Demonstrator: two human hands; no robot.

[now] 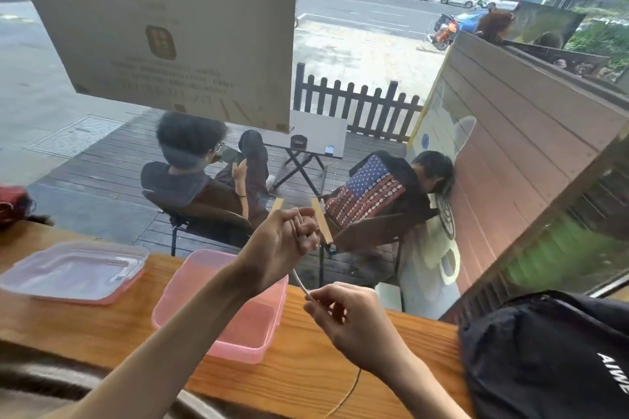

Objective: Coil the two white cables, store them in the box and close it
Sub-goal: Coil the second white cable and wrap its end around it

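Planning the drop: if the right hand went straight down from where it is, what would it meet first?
Probably the bare wooden counter, just right of the open pink box; the right hand seems beside the box, not over it, though depth is unclear.

The left hand (287, 238) is reaching up and forward on a bare forearm, fingers curled shut in a grip. The right hand (343, 316) is sitting lower and nearer, its thumb and fingertips (311, 299) pinching together.
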